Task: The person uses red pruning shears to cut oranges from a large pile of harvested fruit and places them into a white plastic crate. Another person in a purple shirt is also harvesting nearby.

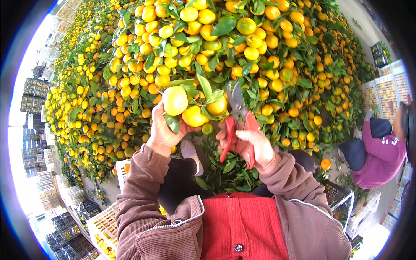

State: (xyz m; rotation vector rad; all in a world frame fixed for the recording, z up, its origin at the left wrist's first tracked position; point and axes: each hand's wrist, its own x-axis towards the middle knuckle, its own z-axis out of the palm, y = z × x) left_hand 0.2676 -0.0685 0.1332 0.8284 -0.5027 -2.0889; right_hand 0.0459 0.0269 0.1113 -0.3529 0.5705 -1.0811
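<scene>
My left hand (167,128) holds a leafy sprig bearing several citrus fruits; a pale yellow one (175,100) rests at the fingertips, with a deeper yellow one (194,116) beside it. At the sprig's right end is another orange-yellow fruit (217,106). Just right of it, my right hand (248,146) grips red-handled pruning shears (239,110). Their blades point up and stand apart, with no stem plainly between them. Beyond both hands rises a large heap of citrus fruits with leaves (136,65).
Cut leaves (227,169) lie between my legs. A white plastic crate (104,224) with fruits stands at lower left, a dark crate (338,198) at lower right. A co-worker in a purple top (380,156) sits at the right. Stacked crates (34,94) line the left side.
</scene>
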